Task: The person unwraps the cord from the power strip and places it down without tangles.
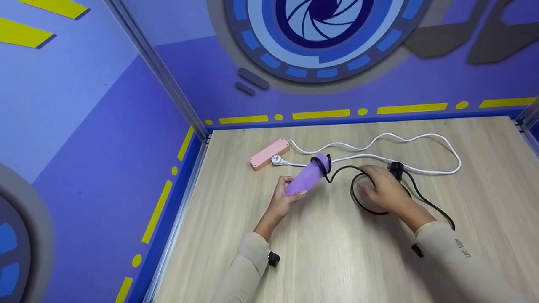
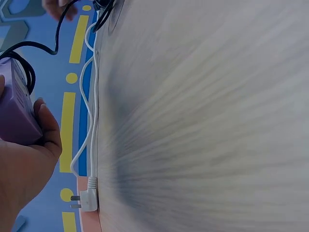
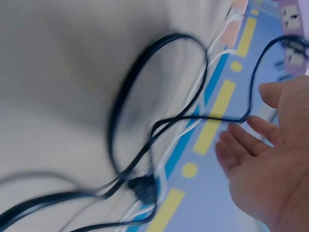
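Note:
My left hand [image 1: 281,201] grips the lower end of a purple power strip [image 1: 306,179], which is tilted up off the table. Its black cord [image 3: 116,106] is wound round the strip's far end, and the rest trails right in a loose loop. Over that loop hovers my right hand [image 1: 385,189], fingers loosely extended and thumb apart. In the right wrist view the cord passes close by the fingertips; whether they touch it I cannot tell. Just beyond the right hand is the cord's black plug [image 1: 396,170].
A pink power strip [image 1: 269,154] lies at the back left of the wooden table [image 1: 337,261]. Its white plug [image 1: 276,160] rests against it, and the white cord [image 1: 458,162] spreads in a long loop to the right. Blue patterned panels [image 1: 177,54] stand behind and at left.

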A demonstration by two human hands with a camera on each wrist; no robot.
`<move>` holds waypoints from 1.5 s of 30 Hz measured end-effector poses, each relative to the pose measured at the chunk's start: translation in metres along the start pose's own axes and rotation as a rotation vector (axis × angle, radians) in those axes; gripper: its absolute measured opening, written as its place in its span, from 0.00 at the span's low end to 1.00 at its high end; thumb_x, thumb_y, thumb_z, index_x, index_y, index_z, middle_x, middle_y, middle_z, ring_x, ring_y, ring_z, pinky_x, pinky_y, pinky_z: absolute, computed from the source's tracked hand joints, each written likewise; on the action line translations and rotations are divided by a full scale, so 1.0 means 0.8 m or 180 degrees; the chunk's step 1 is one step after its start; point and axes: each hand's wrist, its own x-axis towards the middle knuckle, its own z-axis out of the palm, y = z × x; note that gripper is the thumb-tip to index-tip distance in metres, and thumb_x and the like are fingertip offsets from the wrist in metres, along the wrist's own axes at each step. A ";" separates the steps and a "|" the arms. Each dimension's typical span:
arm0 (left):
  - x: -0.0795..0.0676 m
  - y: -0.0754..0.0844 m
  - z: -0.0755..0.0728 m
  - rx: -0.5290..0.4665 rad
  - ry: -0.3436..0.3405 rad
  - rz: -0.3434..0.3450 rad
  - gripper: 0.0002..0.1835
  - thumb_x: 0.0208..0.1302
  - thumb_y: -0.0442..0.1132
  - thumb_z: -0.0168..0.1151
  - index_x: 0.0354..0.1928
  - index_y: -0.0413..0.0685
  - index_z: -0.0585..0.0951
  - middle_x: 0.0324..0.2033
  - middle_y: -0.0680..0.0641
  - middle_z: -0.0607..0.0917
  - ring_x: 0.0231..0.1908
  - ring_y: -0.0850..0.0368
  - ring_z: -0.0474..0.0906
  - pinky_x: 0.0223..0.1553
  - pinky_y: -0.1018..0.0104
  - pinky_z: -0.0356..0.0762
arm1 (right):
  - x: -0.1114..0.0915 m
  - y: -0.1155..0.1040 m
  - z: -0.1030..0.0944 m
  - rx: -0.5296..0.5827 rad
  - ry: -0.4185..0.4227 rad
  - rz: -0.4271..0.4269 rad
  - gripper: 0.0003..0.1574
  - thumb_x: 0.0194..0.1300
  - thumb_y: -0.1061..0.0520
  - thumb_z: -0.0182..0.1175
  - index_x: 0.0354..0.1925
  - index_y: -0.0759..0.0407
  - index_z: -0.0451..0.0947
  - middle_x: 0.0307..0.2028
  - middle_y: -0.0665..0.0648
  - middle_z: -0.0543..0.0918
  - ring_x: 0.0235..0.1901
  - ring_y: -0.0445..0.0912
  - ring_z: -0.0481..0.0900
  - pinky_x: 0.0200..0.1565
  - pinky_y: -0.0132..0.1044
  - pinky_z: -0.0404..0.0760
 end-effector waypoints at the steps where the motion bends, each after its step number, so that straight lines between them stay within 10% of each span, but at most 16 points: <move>1: 0.000 0.000 0.001 -0.0008 -0.0009 0.0004 0.28 0.64 0.30 0.70 0.60 0.38 0.66 0.58 0.36 0.80 0.55 0.51 0.77 0.50 0.66 0.80 | 0.004 -0.006 0.003 -0.0025 0.0050 -0.0114 0.30 0.68 0.60 0.70 0.65 0.68 0.78 0.63 0.72 0.83 0.63 0.69 0.80 0.66 0.65 0.76; 12: 0.005 0.009 0.009 -0.0170 -0.0045 0.0013 0.28 0.65 0.28 0.68 0.61 0.38 0.65 0.53 0.41 0.80 0.49 0.56 0.78 0.42 0.70 0.78 | 0.029 -0.049 0.032 -0.0096 -0.0178 -0.0825 0.24 0.70 0.56 0.71 0.61 0.63 0.84 0.62 0.64 0.87 0.71 0.66 0.77 0.69 0.66 0.73; 22: 0.003 0.004 0.007 -0.0071 0.0045 -0.0049 0.28 0.64 0.29 0.70 0.60 0.39 0.66 0.57 0.36 0.80 0.55 0.50 0.77 0.46 0.67 0.80 | 0.033 -0.056 0.042 -0.0198 0.0369 -0.1194 0.02 0.68 0.64 0.70 0.38 0.61 0.84 0.44 0.62 0.93 0.52 0.60 0.90 0.51 0.56 0.84; 45: 0.002 0.003 -0.005 0.0053 0.0021 0.0095 0.31 0.61 0.29 0.74 0.61 0.40 0.67 0.62 0.37 0.78 0.63 0.47 0.75 0.64 0.54 0.78 | 0.047 -0.045 0.023 -0.0179 0.0871 -0.0655 0.03 0.68 0.67 0.66 0.40 0.64 0.82 0.32 0.63 0.85 0.36 0.62 0.84 0.42 0.57 0.79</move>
